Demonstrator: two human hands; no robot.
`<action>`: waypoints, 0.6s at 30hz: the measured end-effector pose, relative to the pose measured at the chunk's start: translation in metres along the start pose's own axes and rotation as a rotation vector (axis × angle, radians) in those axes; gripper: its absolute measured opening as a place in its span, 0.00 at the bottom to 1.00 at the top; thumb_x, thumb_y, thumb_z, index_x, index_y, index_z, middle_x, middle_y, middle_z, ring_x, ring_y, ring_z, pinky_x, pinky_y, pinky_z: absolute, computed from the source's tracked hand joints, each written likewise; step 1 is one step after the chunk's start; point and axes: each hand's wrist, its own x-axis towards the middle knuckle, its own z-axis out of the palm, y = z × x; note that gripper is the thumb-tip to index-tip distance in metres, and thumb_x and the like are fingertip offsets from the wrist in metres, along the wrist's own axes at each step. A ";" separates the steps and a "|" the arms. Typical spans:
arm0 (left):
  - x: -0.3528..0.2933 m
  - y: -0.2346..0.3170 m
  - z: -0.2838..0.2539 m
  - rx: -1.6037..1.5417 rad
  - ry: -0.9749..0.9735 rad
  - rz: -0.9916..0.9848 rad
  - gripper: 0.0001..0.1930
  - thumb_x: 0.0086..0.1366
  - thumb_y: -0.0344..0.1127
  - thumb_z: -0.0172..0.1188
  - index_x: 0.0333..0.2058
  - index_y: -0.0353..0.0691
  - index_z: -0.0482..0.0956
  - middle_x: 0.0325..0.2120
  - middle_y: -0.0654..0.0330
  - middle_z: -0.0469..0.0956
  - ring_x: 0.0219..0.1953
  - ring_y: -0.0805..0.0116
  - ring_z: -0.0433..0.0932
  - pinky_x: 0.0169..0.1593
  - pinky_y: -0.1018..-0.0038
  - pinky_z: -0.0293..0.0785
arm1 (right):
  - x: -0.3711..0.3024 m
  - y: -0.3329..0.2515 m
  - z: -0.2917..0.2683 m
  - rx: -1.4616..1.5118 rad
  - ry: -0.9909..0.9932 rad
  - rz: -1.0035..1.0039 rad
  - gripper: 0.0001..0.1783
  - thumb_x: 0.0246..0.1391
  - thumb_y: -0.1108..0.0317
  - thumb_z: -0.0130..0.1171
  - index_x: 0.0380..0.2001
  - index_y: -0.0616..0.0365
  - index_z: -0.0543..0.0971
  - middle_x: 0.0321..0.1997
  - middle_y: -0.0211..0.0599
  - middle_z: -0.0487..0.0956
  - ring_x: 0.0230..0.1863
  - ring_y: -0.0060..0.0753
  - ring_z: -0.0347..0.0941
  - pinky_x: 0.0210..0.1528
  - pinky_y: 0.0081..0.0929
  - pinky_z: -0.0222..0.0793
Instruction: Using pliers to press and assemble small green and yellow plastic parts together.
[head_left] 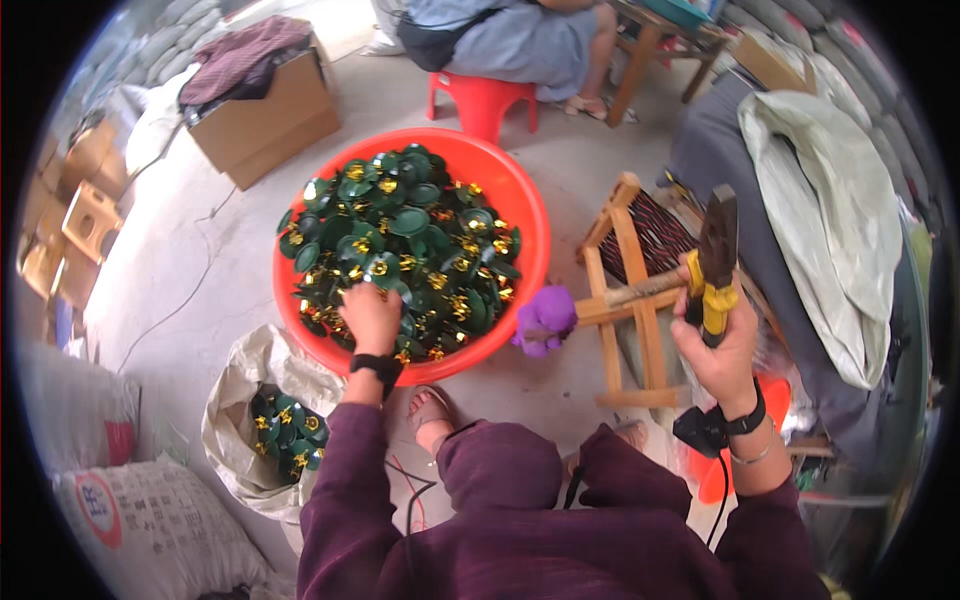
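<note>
My left hand (370, 316) reaches into a red basin (541, 235), its fingers curled down among dark green discs (409, 221) with shiny gold pieces. What lies in the fingertips is hidden. In my raised right hand (726, 352) is a pair of pliers (717, 255) with yellow and black handles, jaws pointing up. Beside that hand, a wooden stick (643, 289) runs left towards a purple lump (546, 321); whether my fingers also touch the stick I cannot tell.
Left of my legs, a white woven sack (232, 395) holds more green discs. A wooden frame (632, 300) stands at right, near grey cloth and a pale sack (830, 230). Beyond the basin, a person sits on a red stool (484, 100). A cardboard box (265, 118) stands far left.
</note>
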 end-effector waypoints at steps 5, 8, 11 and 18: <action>-0.017 0.118 -0.086 -0.853 -0.012 0.393 0.14 0.50 0.30 0.68 0.32 0.34 0.73 0.32 0.52 0.77 0.33 0.52 0.78 0.37 0.66 0.75 | 0.006 -0.009 0.006 0.088 0.038 -0.010 0.24 0.43 0.79 0.56 0.48 0.63 0.72 0.38 0.33 0.70 0.37 0.23 0.68 0.40 0.21 0.66; -0.038 0.171 -0.069 -0.850 -0.235 0.590 0.14 0.49 0.31 0.69 0.32 0.35 0.73 0.33 0.52 0.76 0.33 0.52 0.77 0.37 0.67 0.75 | 0.009 -0.013 0.013 0.155 -0.045 -0.040 0.27 0.38 0.81 0.56 0.48 0.64 0.71 0.48 0.42 0.68 0.48 0.36 0.68 0.53 0.29 0.66; -0.051 0.182 -0.047 -0.801 -0.292 0.644 0.15 0.49 0.31 0.68 0.34 0.35 0.73 0.37 0.53 0.75 0.38 0.52 0.76 0.41 0.64 0.72 | 0.015 -0.018 0.019 -0.011 -0.098 -0.221 0.28 0.36 0.81 0.57 0.48 0.64 0.71 0.50 0.45 0.67 0.51 0.44 0.68 0.57 0.32 0.62; -0.053 0.191 -0.034 -0.872 -0.296 0.653 0.18 0.47 0.32 0.67 0.39 0.39 0.75 0.42 0.55 0.74 0.45 0.52 0.73 0.47 0.63 0.66 | 0.022 0.006 0.043 -0.030 -0.182 -0.282 0.32 0.33 0.82 0.60 0.49 0.63 0.70 0.49 0.44 0.67 0.49 0.43 0.69 0.48 0.30 0.69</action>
